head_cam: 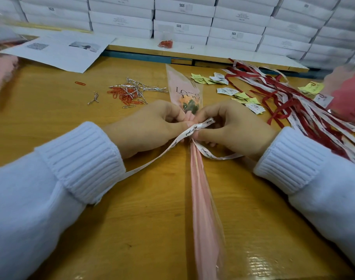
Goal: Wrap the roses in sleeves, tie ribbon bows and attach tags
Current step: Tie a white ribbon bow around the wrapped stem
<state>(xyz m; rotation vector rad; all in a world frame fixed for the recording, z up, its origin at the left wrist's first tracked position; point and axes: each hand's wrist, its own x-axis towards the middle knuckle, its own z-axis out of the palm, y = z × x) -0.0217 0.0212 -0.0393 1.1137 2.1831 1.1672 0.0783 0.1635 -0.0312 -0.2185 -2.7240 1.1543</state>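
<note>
Grips: left hand (pixel 146 128), right hand (pixel 233 128) both pinch white ribbon (pixel 189 131) at sleeve (pixel 200 199) neck, fingertips meeting. Sleeve axis 12–6 o'clock on worktop (pixel 112 229); rose (pixel 189 104) at 12. Ribbon tails trail toward 8 and 4; hands equally near.

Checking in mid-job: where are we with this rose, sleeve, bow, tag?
Done: the rose sits inside the pink sleeve. In hand: left hand and right hand pinch the white ribbon at the sleeve's neck; no finished bow shows. Left: complete the bow, attach a tag; the tags lie loose on the table.
</note>
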